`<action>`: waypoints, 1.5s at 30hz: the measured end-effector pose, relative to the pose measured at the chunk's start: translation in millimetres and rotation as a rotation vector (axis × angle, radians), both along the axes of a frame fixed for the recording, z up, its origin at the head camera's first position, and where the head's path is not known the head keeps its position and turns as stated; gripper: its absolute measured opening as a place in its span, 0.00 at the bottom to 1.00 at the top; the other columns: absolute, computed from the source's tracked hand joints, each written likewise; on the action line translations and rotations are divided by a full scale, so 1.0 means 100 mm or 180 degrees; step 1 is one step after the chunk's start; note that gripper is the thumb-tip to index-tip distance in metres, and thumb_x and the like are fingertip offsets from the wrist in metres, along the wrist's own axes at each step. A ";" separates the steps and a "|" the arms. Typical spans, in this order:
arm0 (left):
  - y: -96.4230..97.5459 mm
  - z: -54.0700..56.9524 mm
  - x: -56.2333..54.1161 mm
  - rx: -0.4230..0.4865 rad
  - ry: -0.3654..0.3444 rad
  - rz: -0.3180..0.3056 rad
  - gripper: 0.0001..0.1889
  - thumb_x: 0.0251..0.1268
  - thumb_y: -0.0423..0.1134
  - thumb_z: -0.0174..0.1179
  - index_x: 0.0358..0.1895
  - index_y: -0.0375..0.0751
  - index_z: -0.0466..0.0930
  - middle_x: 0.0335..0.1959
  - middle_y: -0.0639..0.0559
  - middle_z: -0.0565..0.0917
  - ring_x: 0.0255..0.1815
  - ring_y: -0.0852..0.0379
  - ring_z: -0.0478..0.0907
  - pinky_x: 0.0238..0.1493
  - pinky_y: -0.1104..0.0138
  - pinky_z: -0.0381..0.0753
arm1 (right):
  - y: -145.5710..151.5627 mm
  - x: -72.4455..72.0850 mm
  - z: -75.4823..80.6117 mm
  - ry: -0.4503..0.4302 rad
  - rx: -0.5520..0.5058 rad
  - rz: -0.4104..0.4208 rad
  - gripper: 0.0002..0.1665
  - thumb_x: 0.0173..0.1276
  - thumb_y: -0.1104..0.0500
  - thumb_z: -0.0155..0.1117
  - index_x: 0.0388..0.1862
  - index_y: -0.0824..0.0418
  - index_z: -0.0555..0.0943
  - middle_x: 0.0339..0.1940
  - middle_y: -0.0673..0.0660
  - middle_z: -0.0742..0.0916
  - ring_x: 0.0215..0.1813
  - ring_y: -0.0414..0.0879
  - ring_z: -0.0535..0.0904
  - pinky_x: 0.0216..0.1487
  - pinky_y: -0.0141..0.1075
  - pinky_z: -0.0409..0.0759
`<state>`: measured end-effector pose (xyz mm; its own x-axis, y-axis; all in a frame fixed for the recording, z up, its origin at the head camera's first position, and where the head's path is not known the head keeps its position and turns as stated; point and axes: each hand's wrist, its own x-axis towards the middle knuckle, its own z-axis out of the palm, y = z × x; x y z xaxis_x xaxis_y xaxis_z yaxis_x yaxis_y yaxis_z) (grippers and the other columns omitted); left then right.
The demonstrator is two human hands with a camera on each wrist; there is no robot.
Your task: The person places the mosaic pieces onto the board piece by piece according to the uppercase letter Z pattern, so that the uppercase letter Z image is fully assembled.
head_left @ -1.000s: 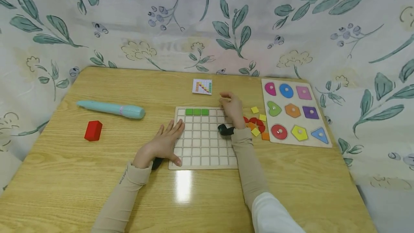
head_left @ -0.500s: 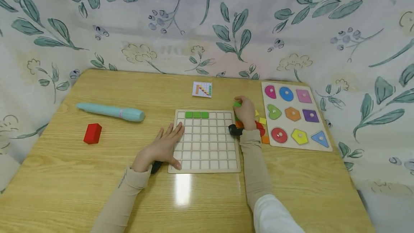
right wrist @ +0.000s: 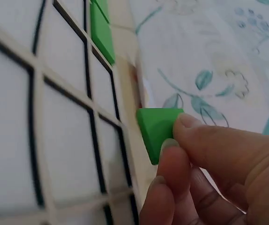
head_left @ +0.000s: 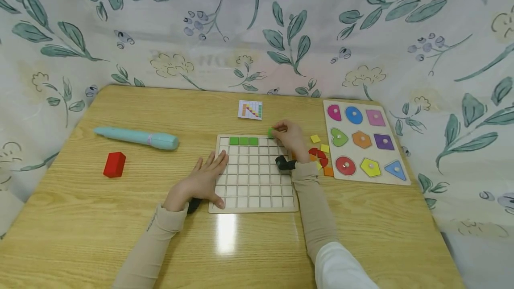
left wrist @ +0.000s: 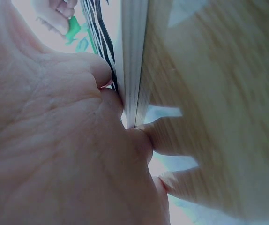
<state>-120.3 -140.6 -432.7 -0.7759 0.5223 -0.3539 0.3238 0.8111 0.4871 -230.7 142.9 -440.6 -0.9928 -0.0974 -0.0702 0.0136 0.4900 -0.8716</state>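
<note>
The left hand (head_left: pixel 201 184) lies spread, lower left of centre. The right hand (head_left: pixel 291 139) pinches just right of centre

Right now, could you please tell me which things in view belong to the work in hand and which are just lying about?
Belonging:
grid board, left hand on its edge
green tile in the right hand
three placed green tiles
probably the pattern card and loose tiles

Apparently just lying about:
red block
light-blue pen-shaped object
shape puzzle

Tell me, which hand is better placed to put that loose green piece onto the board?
The right hand, probably: it pinches the green piece near the far edge of the board, while the left hand lies spread over the board's left side, perhaps steadying it.
</note>
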 end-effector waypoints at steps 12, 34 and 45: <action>-0.01 0.00 0.00 0.0008 -0.0018 -0.0011 0.73 0.31 0.56 0.78 0.78 0.36 0.34 0.80 0.41 0.32 0.79 0.36 0.25 0.73 0.37 0.25 | -0.24 0.06 0.01 -0.0128 0.0184 0.0307 0.08 0.67 0.60 0.65 0.43 0.62 0.83 0.41 0.60 0.87 0.35 0.47 0.82 0.36 0.31 0.80; 0.00 0.00 0.00 0.0013 -0.0012 -0.0002 0.73 0.31 0.56 0.78 0.78 0.36 0.35 0.80 0.41 0.33 0.79 0.36 0.25 0.73 0.36 0.26 | -0.02 0.12 0.07 -0.0311 -0.0075 0.0989 0.22 0.74 0.60 0.54 0.64 0.66 0.73 0.60 0.67 0.80 0.47 0.54 0.83 0.40 0.30 0.81; -0.01 0.00 0.00 0.0018 0.0015 -0.0021 0.73 0.30 0.56 0.78 0.78 0.36 0.35 0.80 0.40 0.33 0.79 0.35 0.26 0.73 0.36 0.27 | 0.36 0.12 0.04 -0.0124 -0.0200 0.0559 0.22 0.73 0.64 0.54 0.64 0.71 0.72 0.57 0.71 0.81 0.46 0.56 0.82 0.41 0.28 0.80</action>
